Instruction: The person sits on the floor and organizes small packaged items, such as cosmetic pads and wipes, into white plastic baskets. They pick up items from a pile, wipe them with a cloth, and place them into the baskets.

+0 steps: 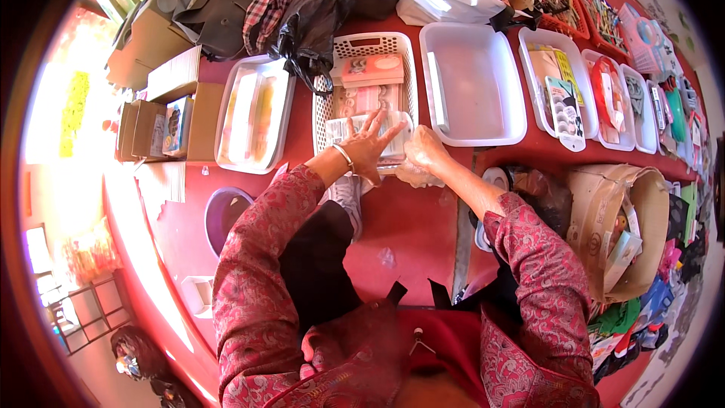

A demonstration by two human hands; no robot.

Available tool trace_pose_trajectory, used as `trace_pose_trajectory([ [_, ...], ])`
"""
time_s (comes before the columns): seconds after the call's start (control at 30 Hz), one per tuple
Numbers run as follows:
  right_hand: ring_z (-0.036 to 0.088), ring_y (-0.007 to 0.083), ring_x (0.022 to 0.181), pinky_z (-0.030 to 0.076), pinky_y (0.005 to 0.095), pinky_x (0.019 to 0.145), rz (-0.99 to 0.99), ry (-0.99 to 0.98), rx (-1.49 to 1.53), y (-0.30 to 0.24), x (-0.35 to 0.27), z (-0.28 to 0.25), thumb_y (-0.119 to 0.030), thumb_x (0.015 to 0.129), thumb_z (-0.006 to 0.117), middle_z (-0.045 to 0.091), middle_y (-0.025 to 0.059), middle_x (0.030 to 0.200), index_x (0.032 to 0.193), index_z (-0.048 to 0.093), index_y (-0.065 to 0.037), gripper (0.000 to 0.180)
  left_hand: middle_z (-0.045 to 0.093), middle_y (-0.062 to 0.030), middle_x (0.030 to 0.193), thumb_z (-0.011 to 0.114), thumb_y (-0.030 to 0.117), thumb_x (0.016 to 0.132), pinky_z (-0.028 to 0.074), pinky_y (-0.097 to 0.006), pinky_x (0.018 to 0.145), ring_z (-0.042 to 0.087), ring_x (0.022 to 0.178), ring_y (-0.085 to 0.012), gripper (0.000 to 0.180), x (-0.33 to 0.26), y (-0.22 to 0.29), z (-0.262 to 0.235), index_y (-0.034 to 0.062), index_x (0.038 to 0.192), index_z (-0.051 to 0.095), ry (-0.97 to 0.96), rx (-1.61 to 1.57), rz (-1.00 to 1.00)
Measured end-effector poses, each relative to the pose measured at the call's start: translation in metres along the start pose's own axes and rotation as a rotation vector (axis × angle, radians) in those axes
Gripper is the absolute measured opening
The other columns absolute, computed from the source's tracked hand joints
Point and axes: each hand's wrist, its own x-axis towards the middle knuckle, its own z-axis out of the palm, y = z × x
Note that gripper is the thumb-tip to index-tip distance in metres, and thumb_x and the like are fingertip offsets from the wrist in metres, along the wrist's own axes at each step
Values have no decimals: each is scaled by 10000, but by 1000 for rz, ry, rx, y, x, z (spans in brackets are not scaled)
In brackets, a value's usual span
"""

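The left hand (361, 150) was held with its fingers spread over a pale flat pack (337, 132) in the near part of a white perforated basket (320, 115); a pink box (374, 70) was seen beyond it. The right hand (425, 150) was curled closed at the basket's near right corner, with crumpled clear plastic (417, 176) just below; whether this was pinched could not be told. A white tub (476, 68) was noted beyond the right hand, to its right.
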Motion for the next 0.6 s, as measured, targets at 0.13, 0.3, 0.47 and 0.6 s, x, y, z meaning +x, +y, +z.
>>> trace_pose_trajectory([
  [0.13, 598, 403, 809, 489, 446, 672, -79, 35, -3, 2, 2, 4, -118, 722, 515, 596, 281, 814, 820, 599, 91, 245, 165, -248, 1373, 765, 178, 456, 201, -625, 984, 157, 1295, -438, 1178, 6, -7, 9, 226, 1399, 61, 52, 27, 103],
  [0.3, 592, 408, 785, 473, 438, 685, -84, 38, 65, -6, -9, -3, -110, 677, 504, 562, 326, 773, 732, 583, 121, 250, 42, -244, 1421, 734, 125, 485, 186, -607, 1002, 96, 1317, -421, 1187, -1, -8, 20, 236, 1408, -5, 136, -103, 139],
  [0.47, 596, 406, 781, 471, 423, 691, -53, -14, 39, -4, -7, -9, -175, 697, 514, 564, 324, 751, 736, 582, 121, 306, -39, -239, 1434, 839, 313, 435, 150, -601, 1015, 28, 1332, -394, 1316, -16, -10, 3, 206, 1407, -42, 97, -88, 86],
  [0.6, 599, 412, 711, 480, 429, 644, -58, 31, 68, -1, -5, -5, -200, 669, 520, 575, 296, 709, 710, 615, 76, 295, -36, -231, 1437, 847, 372, 403, 154, -582, 1027, 31, 1328, -400, 1369, -22, -17, 4, 150, 1403, -62, 73, -103, 24],
])
